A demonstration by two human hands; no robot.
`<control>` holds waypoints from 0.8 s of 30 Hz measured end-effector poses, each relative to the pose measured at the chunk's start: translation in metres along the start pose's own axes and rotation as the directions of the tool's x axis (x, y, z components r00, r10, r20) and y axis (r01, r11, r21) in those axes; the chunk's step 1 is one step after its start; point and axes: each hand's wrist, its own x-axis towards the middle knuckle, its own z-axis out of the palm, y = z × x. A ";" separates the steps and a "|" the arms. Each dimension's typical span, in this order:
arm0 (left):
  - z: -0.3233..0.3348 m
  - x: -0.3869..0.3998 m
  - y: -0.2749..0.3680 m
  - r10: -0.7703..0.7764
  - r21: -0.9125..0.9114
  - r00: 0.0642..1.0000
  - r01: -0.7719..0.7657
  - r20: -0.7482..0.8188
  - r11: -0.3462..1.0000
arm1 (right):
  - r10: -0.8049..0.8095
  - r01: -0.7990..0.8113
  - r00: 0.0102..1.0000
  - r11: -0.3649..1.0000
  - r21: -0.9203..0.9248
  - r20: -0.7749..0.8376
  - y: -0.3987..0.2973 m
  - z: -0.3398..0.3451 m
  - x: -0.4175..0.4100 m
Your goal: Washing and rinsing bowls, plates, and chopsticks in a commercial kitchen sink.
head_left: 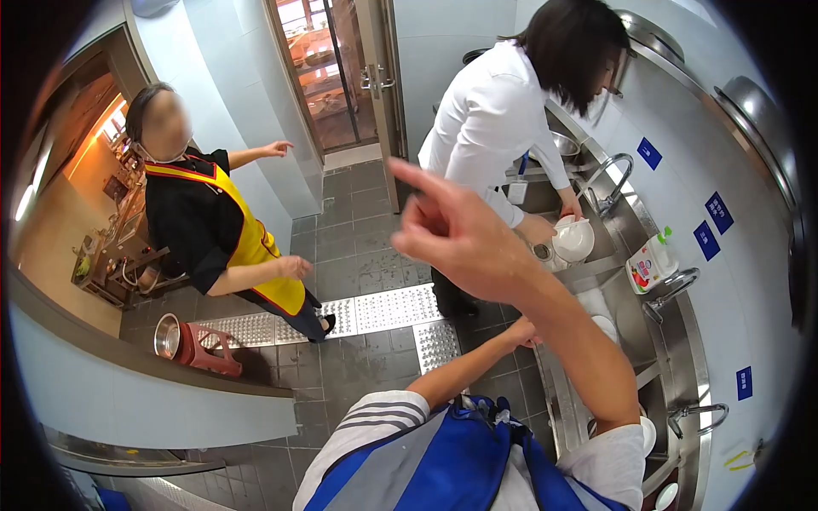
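My right hand point(463, 239) is raised in front of me, its index finger pointing toward the upper left and the other fingers curled. It holds nothing. Lower down, my left hand point(525, 332) is at the front edge of the stainless steel sink point(551, 389), partly covered by my right forearm. Whether it grips anything is hidden. Beyond my forearm, a white dish point(604, 327) lies in the middle basin. A white detergent jug point(650, 263) with a green cap stands on the sink's back ledge, beside a curved faucet point(671, 290).
A person in a white shirt point(486, 108) bends over the far basin, both hands at a white bowl point(573, 239). Another person in a yellow apron point(255, 255) stands at left, one arm outstretched. A red plastic stool point(214, 351) and metal basin point(167, 335) are on the tiled floor.
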 end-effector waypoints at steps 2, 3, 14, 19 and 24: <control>0.008 0.004 -0.006 -0.035 0.023 0.999 0.036 -0.040 0.999 | 0.096 -0.097 0.995 0.994 0.044 0.030 0.037 -0.019 -0.044; 0.010 0.005 -0.008 -0.052 0.035 0.997 0.055 -0.062 0.998 | 0.136 -0.137 0.990 0.990 0.025 0.039 0.060 -0.031 -0.069; 0.024 0.014 -0.045 -0.118 0.106 0.971 0.142 -0.207 0.984 | 0.602 -0.676 0.482 0.718 0.167 -0.637 0.238 -0.073 -0.417; 0.089 0.027 0.030 0.798 0.888 0.566 -0.452 0.206 0.091 | -0.250 -0.651 0.385 0.609 -0.453 -0.888 0.157 -0.121 -0.437; 0.127 0.082 0.044 0.531 0.750 0.764 -0.581 0.368 0.316 | -0.146 -0.621 0.148 0.756 -0.207 -0.978 0.137 -0.162 -0.451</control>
